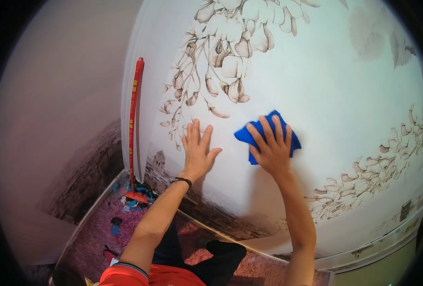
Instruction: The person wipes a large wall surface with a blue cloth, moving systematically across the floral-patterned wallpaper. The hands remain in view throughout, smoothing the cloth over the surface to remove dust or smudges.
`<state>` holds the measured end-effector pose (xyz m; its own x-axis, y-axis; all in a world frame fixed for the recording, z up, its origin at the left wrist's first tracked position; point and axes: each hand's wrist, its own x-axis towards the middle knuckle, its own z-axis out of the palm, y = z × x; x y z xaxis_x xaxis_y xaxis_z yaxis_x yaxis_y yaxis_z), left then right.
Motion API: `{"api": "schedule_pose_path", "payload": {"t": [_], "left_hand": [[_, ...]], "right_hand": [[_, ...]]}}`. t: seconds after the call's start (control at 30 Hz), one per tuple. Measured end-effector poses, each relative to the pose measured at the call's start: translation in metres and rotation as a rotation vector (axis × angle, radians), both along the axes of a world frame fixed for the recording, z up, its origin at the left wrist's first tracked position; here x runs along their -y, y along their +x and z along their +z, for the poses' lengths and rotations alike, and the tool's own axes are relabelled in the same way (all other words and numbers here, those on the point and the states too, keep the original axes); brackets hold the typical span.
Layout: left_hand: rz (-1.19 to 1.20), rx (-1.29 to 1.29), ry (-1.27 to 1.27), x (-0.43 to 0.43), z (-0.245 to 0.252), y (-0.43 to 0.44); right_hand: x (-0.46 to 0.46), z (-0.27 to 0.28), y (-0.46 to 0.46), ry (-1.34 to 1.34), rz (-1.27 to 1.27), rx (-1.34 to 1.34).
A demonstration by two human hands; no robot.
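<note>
A blue cloth (265,133) is pressed flat on a pale wall (315,118) by my right hand (274,148), whose fingers spread over it. Left of the cloth, my left hand (198,152) rests palm-down on the bare wall surface, fingers apart and holding nothing. Brown flower clusters (215,53) are printed on the wall above both hands. Another printed flower cluster (354,186) runs along the lower right. Dark printed brickwork (215,214) crosses the wall's foot below my hands. A black band is around my left wrist.
A red-handled broom (134,107) leans upright in the wall corner, its head among colourful scraps (143,195). Pink carpet (93,228) covers the floor. A side wall (61,89) stands at left. An outlet (405,210) and pale skirting (376,246) are low at right.
</note>
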<state>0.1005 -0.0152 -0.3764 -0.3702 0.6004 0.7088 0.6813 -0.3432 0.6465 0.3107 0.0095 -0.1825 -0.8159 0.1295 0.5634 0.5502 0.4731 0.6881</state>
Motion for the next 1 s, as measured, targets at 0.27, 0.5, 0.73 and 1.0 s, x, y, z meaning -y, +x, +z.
{"api": "schedule_pose_path", "payload": {"t": [0.27, 0.5, 0.73, 1.0], "left_hand": [[-0.002, 0.082, 0.019, -0.004, 0.002, -0.024], [-0.003, 0.114, 0.014, -0.004, 0.0, -0.018], [0.017, 0.039, -0.019, 0.003, 0.0, -0.027], [0.054, 0.138, 0.059, -0.018, -0.013, -0.06]], "right_hand": [[-0.002, -0.052, -0.01, -0.155, 0.045, 0.196], [-0.002, -0.037, 0.026, -0.154, 0.006, 0.206], [-0.01, -0.02, -0.053, -0.051, 0.064, 0.045], [-0.008, -0.078, -0.038, -0.251, 0.085, 0.293]]}}
